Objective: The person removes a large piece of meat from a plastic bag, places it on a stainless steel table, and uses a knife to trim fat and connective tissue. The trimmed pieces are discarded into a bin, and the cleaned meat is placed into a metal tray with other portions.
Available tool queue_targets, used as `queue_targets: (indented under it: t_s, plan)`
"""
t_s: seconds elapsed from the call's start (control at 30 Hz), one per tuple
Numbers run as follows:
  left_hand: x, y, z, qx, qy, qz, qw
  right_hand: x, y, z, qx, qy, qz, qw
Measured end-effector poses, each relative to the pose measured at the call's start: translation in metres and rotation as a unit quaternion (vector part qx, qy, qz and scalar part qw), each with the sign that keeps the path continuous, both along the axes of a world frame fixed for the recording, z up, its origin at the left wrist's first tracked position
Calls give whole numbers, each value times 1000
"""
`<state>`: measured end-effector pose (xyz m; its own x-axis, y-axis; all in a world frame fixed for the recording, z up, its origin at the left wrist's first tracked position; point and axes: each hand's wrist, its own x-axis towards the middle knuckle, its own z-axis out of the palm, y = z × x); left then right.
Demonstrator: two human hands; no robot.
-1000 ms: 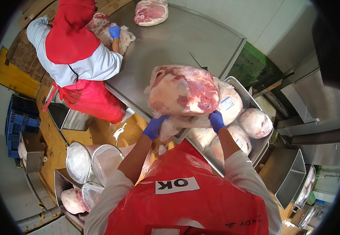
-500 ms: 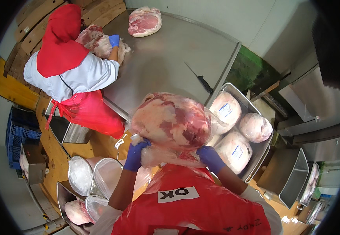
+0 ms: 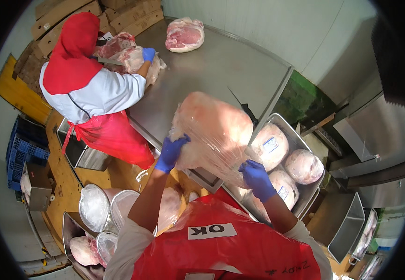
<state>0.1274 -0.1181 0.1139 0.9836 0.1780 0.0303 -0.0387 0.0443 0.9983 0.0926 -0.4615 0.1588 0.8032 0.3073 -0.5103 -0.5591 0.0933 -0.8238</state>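
Meat (image 3: pixel 216 109) mid-frame, over near corner of table (image 3: pixel 198 67); rest or lift, can't tell. Hands apart: left hand (image 3: pixel 171 153) gripping film (image 3: pixel 207 143) at left, right hand (image 3: pixel 257 178) pinching lower right, probably for tautness. Tub (image 3: pixel 300 137) right, likely for reach.

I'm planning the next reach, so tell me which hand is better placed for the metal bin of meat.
The right hand, probably: it is nearer to the metal bin, while the left hand is by the left end of the big meat. Both hold the plastic, so neither is free.
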Motion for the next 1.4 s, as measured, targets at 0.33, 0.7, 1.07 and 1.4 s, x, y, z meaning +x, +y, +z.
queue_targets:
  t_s: [0.33,0.7,1.07,1.4]
  plan:
    - [-63,29,5,158,-47,83,983,-13,34,64,-76,-296,280,910]
    - [-13,-36,-123,193,8,-88,977,29,98,28,-109,-508,267,811]
    - [-104,32,-96,35,217,266,939,156,-25,-146,-446,-383,-84,804]
    - [17,22,-129,60,238,144,959,169,9,-247,-335,-176,-27,925]
